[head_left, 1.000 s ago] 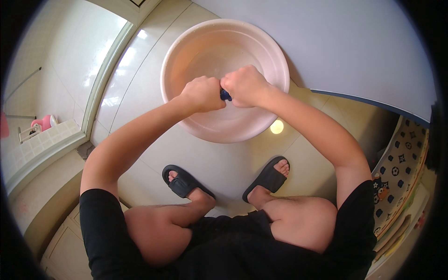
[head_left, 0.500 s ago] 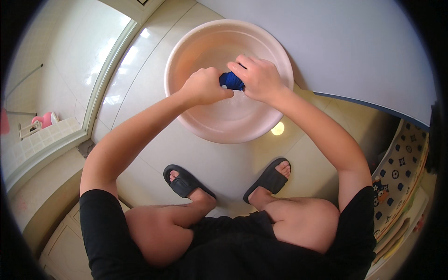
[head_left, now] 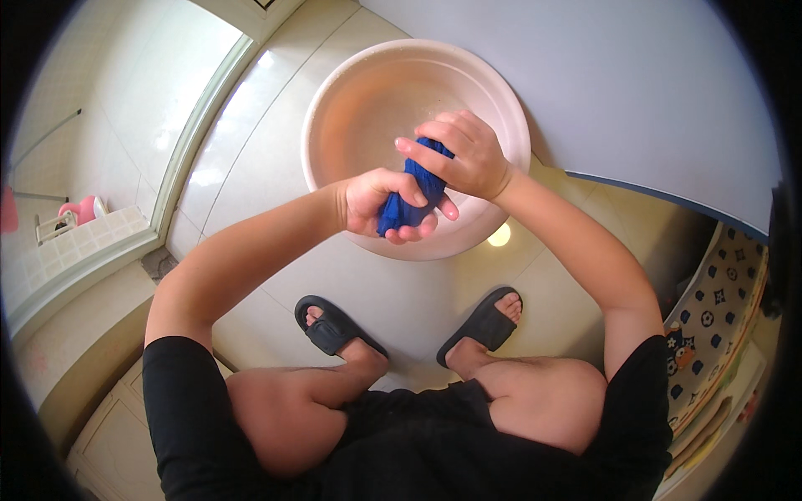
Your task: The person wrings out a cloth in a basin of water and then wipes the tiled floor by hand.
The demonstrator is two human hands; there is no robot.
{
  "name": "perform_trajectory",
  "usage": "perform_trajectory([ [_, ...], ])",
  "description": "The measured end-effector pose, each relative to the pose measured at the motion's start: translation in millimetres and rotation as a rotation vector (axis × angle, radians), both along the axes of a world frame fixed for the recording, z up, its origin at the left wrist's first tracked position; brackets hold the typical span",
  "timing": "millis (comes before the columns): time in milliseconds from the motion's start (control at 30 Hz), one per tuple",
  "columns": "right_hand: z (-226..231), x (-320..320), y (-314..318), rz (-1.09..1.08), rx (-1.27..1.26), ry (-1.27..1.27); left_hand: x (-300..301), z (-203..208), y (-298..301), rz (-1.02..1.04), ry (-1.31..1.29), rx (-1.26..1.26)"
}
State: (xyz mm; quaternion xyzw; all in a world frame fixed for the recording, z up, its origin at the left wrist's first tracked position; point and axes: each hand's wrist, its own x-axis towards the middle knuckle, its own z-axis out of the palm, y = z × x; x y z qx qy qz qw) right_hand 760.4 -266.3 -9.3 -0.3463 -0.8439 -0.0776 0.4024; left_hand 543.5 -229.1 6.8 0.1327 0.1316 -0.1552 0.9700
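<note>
The fingers of the left hand [head_left: 380, 203] are curled tight around the lower end of a bunched blue cloth [head_left: 411, 203], with the thumb lying across its front. The fingers of the right hand [head_left: 464, 156] wrap over the upper end of the same cloth, the knuckles turned outward and the fingertips [head_left: 407, 147] pointing toward the left. The two hands touch each other around the cloth, which runs as a short twisted roll between them and is held in the air over the near rim of a round pale pink basin [head_left: 334, 100]. The basin sits on a light tiled floor [head_left: 267, 142], just beside a grey-white wall panel [head_left: 626, 92] on the right. Both forearms reach forward from a squatting person in black clothing, whose knees show at the bottom. The feet wear black slide sandals [head_left: 330, 327], planted on the floor just short of the basin. At far left, beyond a raised sill, stands a small pink object [head_left: 82, 209].
</note>
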Motion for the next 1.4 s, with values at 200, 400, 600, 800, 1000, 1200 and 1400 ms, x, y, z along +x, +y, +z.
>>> perform_trajectory([
  [200, -3, 5, 10, -0.019, -0.098, -0.121, 11, 6, 12, -0.052, 0.338, 0.255],
  [400, -21, 4, 8, -0.021, -0.432, -0.232, 27, 9, 25, -0.189, 0.598, 0.938],
  [600, -20, -6, 8, -0.109, -0.614, -0.459, 32, 6, 24, -0.528, 0.642, 1.822],
  [800, -19, -10, 11, -0.132, -0.827, -0.337, 36, 11, 26, -0.614, 0.624, 2.009],
  [1000, -6, -10, 24, -0.188, -1.017, -0.306, 36, 4, 32, -0.514, 0.64, 2.094],
  [1200, -10, -6, 15, -0.205, -0.842, -0.234, 33, 10, 47, -0.482, 0.578, 1.855],
  [1400, -14, -8, 8, -0.229, -0.759, -0.289, 30, 1, 48, -0.5, 0.555, 1.625],
])
